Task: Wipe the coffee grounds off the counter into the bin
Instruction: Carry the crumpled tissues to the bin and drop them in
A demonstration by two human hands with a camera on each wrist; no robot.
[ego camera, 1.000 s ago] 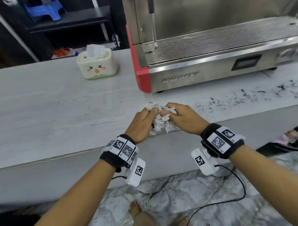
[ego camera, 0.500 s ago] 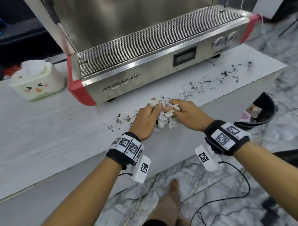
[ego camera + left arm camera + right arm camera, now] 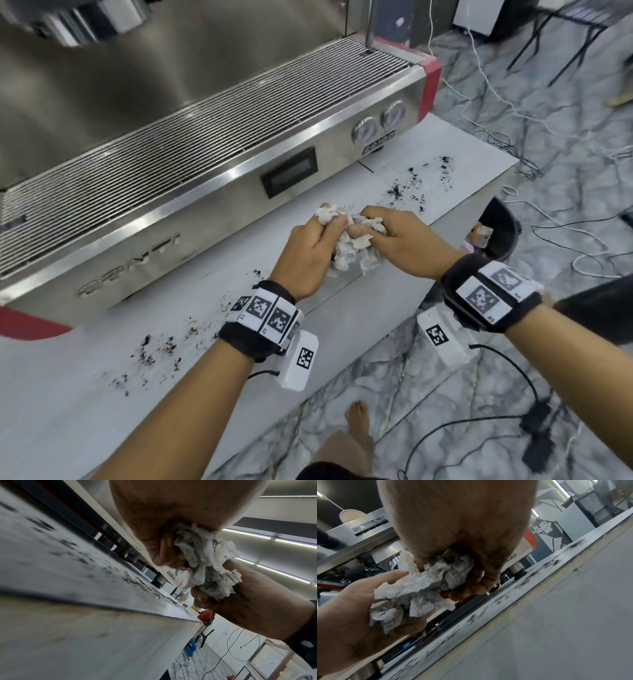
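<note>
My left hand and my right hand are both clenched around the same crumpled white paper tissue wad, which I hold between them just above the front edge of the pale grey tabletop. From the left wrist view, my left fingers curl round the upper part of the wad while my right hand grips its lower end. From the right wrist view, the wad shows grey smudges in its folds, with my right fingers wrapped over one end and my left hand cupping the other.

Dark coffee grounds lie scattered on the tabletop beyond my hands, toward its far right end, and another patch of brownish-black grounds lies near my left wrist. The black round bin stands on the marbled floor just past the right end of the tabletop, with some rubbish inside it. Behind my hands sits the stainless-steel espresso machine with red side panels, its ribbed drip tray facing me.
</note>
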